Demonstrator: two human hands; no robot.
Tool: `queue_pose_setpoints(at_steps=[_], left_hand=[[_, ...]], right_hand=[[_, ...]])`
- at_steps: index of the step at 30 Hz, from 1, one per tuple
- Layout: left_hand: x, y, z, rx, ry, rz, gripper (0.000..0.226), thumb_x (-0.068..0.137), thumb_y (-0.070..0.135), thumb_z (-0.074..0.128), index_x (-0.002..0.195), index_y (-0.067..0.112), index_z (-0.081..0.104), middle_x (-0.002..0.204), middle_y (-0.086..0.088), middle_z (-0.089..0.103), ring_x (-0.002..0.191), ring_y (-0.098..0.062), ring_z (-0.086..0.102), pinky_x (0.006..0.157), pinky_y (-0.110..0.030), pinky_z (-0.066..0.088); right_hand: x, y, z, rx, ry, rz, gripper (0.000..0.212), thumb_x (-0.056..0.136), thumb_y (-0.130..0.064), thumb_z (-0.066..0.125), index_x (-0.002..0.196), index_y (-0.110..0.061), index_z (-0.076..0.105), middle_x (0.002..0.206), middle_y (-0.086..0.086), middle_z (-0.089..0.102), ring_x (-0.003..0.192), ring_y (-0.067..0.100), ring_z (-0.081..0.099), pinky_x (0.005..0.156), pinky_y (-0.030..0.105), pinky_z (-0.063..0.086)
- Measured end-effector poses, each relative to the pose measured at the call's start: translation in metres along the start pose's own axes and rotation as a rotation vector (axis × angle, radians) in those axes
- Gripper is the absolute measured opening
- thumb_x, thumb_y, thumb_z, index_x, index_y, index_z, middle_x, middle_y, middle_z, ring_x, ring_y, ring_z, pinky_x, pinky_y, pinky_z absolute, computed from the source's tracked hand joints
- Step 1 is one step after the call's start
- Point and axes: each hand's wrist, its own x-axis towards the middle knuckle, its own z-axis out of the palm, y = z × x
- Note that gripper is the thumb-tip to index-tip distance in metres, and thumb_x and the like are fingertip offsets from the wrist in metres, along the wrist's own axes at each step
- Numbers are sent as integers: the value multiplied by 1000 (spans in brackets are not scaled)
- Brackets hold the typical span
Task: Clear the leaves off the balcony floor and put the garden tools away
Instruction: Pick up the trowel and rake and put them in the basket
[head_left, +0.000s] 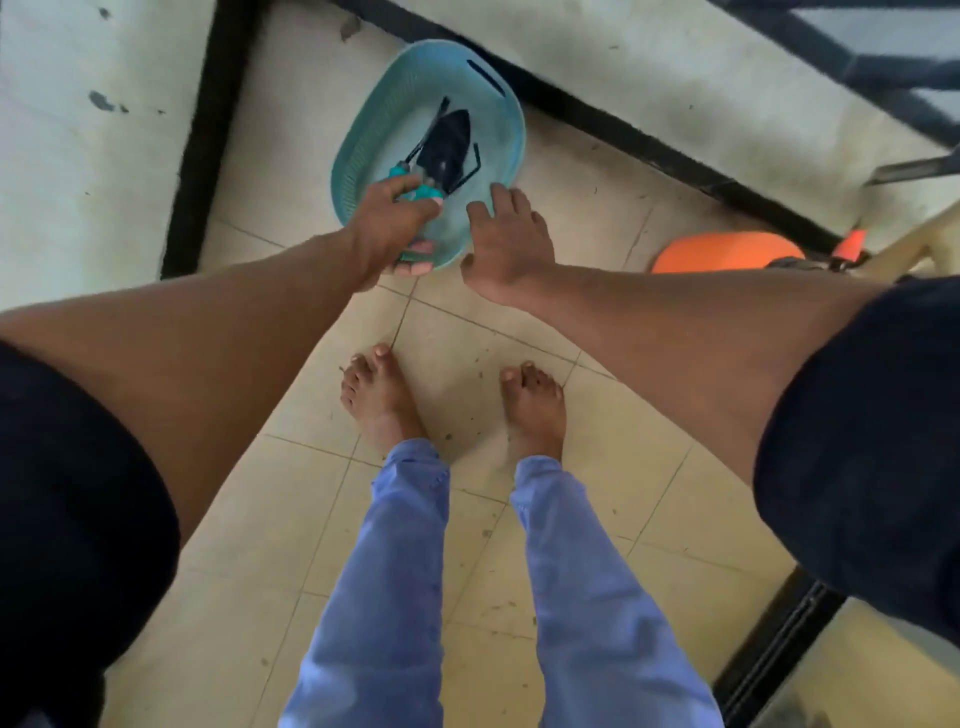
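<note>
A teal plastic basket (498, 111) sits in the balcony corner, tilted toward me. Inside it lie black garden tools (448, 143) with teal handles, a trowel blade among them. My left hand (392, 228) grips the basket's near rim, thumb over the tool handles and fingers curled under the edge. My right hand (506, 241) is at the near right rim with fingers spread and fairly straight; whether it touches the rim I cannot tell.
An orange dustpan-like object (727, 252) lies on the tiles at right beside an orange-handled tool (852, 244). White walls with black skirting (200, 145) close the corner. My bare feet (379, 400) stand on beige tiles speckled with small debris. A black railing (883, 73) crosses top right.
</note>
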Motion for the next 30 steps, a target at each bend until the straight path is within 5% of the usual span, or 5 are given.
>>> queue_pose_setpoints(at_steps=[6,18,22,26,30], left_hand=[[-6,-5,-20,264,249,46,46,96,32,63,140,32,52,144,0,49,99,-23,65,79,-43,64],[-100,-65,-41,75,135,-132,19,98,19,57,112,13,69,109,-8,74,105,-29,70,97,-45,58],[-145,-90,-34,-51,162,-151,21,97,17,59,113,8,70,87,-2,71,77,-23,65,65,-23,53],[-194,-116,-21,-267,224,-117,17,98,22,53,108,19,67,98,-2,72,77,-19,61,64,-25,47],[-239,-158,-9,-479,283,-107,18,98,20,53,109,16,67,98,-5,71,77,-21,60,65,-26,46]], right_hand=[[-9,-1,-9,-40,-53,-42,62,92,-30,63,146,-14,39,160,13,25,144,34,27,114,48,37],[-47,-38,-71,-12,-335,-126,58,99,-29,56,150,-12,36,135,12,54,123,30,54,92,38,47],[-71,-59,-90,-130,-357,-239,40,99,-30,54,131,-6,53,128,14,59,118,32,56,91,37,46],[-103,-89,-96,-269,-390,-313,29,97,-27,51,71,-18,42,86,7,52,86,27,52,55,32,30],[-143,-123,-84,-382,-409,-381,22,98,-29,52,86,-12,59,90,9,61,93,31,60,67,35,43]])
